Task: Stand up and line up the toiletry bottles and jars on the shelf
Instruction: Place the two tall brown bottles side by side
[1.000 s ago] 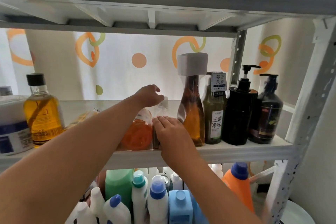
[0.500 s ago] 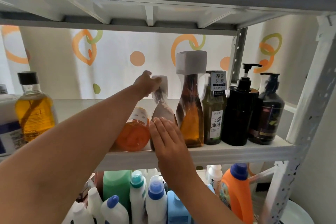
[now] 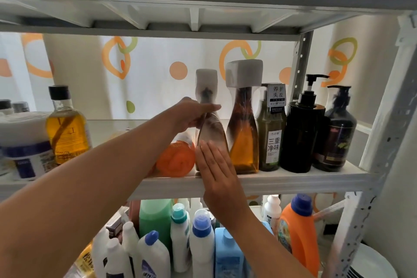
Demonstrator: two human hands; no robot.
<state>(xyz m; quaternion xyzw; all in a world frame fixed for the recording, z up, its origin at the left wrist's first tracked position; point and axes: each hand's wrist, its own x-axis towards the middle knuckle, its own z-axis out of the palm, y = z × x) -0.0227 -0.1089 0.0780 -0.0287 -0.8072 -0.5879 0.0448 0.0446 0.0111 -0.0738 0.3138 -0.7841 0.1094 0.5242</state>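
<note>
Left hand (image 3: 191, 115) gripped neck of clear bottle (image 3: 212, 128), right hand (image 3: 220, 171) flat on its belly; bottle near upright, amber bottle (image 3: 244, 149) at 3 o'clock, tipped orange bottle (image 3: 176, 160) at 9.

Backlit orange-ringed curtain (image 3: 153, 88) — pale wall (image 3: 399, 210)

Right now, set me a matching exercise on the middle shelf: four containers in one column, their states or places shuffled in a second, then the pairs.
Column one
1. clear bottle with small white cap
2. orange bottle
3. black pump bottle
4. white jar

Column two
a. lying on its side
b. far left of the shelf
c. neck gripped by the left hand
d. upright, second from the right end

Pairs: 1-c, 2-a, 3-d, 4-b
</note>
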